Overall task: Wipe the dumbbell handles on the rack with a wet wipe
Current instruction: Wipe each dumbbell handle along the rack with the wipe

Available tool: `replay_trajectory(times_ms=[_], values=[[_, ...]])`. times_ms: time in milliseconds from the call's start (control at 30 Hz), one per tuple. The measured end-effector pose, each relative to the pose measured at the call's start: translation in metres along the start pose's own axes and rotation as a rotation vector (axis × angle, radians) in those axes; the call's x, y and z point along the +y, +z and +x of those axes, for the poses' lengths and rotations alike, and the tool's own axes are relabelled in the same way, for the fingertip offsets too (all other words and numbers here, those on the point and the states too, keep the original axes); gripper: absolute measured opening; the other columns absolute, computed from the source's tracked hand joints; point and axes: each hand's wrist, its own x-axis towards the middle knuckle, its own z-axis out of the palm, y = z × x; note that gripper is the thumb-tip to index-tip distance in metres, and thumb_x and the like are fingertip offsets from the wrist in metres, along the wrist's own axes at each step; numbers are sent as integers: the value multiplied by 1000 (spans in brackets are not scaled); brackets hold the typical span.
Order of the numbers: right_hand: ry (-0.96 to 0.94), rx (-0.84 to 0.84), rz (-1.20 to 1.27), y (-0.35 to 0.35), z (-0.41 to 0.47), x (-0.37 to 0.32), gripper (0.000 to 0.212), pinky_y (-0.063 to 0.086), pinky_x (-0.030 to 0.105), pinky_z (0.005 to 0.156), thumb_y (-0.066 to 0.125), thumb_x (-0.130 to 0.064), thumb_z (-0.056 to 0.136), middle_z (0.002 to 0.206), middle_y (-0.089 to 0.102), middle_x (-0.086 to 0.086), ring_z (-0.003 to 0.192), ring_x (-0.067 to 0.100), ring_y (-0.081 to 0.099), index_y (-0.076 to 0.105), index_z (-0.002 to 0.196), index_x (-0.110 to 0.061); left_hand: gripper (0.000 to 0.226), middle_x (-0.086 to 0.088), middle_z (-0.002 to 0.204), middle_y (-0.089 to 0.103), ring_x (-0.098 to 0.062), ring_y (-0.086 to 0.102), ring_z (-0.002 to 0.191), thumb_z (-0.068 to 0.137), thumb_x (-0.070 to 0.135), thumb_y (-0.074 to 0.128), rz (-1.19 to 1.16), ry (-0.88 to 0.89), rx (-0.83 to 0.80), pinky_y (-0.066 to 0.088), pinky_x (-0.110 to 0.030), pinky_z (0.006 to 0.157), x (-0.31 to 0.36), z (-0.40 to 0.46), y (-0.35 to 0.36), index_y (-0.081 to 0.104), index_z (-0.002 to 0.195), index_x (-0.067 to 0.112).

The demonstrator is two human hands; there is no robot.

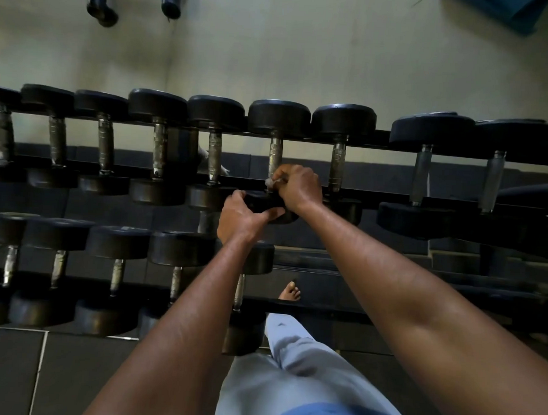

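On upper rack tier, right hand fingers clamped on crumpled white wet wipe against knurled steel dumbbell handle; left hand fingers curled round its near round black rubber head.

We note the right hand covers the near end of one dumbbell handle, and most of the wet wipe is hidden within it. The rack runs out of frame at both side edges.
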Motion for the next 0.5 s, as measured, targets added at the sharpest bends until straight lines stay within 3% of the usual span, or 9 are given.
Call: replay_trajectory(times_ms=[133, 200, 333, 433, 500], values=[[-86, 59, -72, -3, -3, -4, 5, 56, 29, 70, 74, -39, 98, 99, 75, -7, 89, 14, 68, 75, 101, -36, 85, 4, 130, 64, -13, 63, 112, 65, 69, 91, 6, -8, -4, 50, -31, 78, 0, 0, -1, 58, 131, 26], [-44, 30, -35, -1, -1, -4, 2, 59, 33, 74, 73, -38, 98, 100, 74, -7, 90, 16, 68, 72, 97, -38, 85, 4, 129, 63, -13, 62, 111, 65, 69, 91, 9, 1, -7, 50, -31, 78, 0, 0, -2, 57, 130, 26], [59, -63, 112, 3, 3, -4, 16, 62, 38, 83, 71, -26, 98, 95, 75, -12, 90, 12, 71, 65, 86, -35, 83, 6, 125, 65, -12, 63, 106, 63, 71, 91, 17, 1, 4, 53, -33, 76, -1, 0, -3, 58, 126, 28], [73, -20, 169, 2, 7, -8, 19, 57, 27, 72, 73, -22, 96, 80, 73, -16, 77, -2, 69, 68, 80, -32, 90, 8, 124, 66, -14, 67, 107, 57, 79, 88, 9, -4, -4, 61, -39, 81, -3, 2, -2, 58, 127, 30], [59, 53, 170, -2, 13, -15, 17, 54, 24, 67, 78, -23, 94, 82, 72, -15, 76, -1, 68, 69, 83, -31, 93, 7, 125, 65, -14, 67, 107, 57, 80, 87, 16, -7, -8, 62, -42, 83, -4, 3, -3, 58, 130, 30]])
